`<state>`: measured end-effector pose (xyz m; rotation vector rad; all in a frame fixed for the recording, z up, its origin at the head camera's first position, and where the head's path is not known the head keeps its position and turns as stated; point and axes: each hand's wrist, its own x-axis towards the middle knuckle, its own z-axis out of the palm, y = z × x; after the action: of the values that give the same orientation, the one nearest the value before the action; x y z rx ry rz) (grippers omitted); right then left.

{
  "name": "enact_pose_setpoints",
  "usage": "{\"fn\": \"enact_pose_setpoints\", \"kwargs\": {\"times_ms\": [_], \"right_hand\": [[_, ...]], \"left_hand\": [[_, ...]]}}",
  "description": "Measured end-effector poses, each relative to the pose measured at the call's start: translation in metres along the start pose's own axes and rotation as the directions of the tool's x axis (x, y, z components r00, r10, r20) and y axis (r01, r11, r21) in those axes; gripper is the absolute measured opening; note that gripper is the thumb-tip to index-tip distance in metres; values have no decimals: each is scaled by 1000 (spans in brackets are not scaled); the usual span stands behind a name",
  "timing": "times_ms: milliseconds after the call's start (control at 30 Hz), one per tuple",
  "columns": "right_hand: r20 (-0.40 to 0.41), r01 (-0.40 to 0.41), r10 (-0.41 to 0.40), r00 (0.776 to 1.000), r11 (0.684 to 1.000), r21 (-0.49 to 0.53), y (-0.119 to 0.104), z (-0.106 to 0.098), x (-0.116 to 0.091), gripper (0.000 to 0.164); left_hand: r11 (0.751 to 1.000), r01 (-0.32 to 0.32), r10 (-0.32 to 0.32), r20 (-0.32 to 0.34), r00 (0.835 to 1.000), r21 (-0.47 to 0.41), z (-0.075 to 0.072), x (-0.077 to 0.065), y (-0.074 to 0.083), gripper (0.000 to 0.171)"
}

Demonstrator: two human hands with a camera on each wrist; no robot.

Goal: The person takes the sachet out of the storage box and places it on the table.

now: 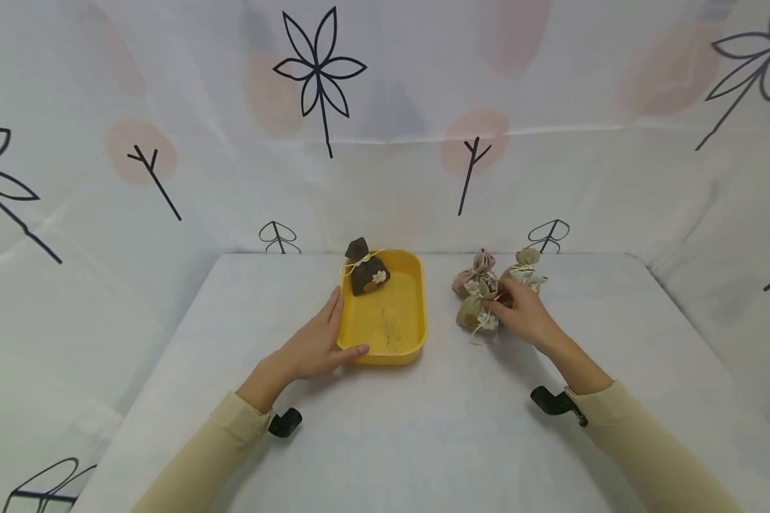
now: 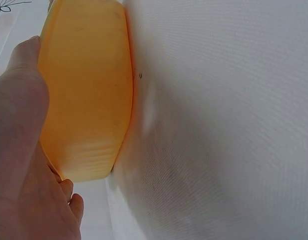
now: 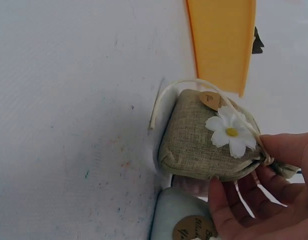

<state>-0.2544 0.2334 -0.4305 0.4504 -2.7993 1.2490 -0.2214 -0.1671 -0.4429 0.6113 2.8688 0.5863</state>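
Note:
My right hand (image 1: 520, 308) pinches the tied neck of an olive-green drawstring pouch (image 1: 471, 313). In the right wrist view this cloth pouch (image 3: 193, 137) shows a white flower, a round brown tag and a loose cream cord. A pink pouch (image 1: 463, 283) is just behind it, and a pale pouch (image 1: 527, 274) lies beyond my fingers, partly hidden. My left hand (image 1: 316, 345) rests against the left side of a yellow plastic tray (image 1: 391, 359), fingers straight, thumb stretched across the near rim. A dark brown pouch (image 1: 362, 279) with a white flower leans in the tray's far-left corner.
The white-covered table (image 1: 411, 442) meets a patterned cloth backdrop (image 1: 385, 192) behind the tray. Black wrist mounts stick out at the left sleeve (image 1: 231, 434) and right sleeve (image 1: 635, 427). The right wrist view has a pale blue pouch (image 3: 176, 205) under the olive one.

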Motion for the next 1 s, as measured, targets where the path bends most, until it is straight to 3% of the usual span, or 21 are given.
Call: {"fn": "enact_pose_setpoints", "kwargs": {"times_ms": [433,1000], "right_hand": [[-19,-27,27,999,1000,2,-2,-7,-6,40],[-113,67,-72,991,996,-52,-21,-17,-29,31]], "left_hand": [[1000,13,-12,3,1000,-8,0,1,1,117],[1000,12,-12,-5,1000,-14,1,-1,0,117]]}}
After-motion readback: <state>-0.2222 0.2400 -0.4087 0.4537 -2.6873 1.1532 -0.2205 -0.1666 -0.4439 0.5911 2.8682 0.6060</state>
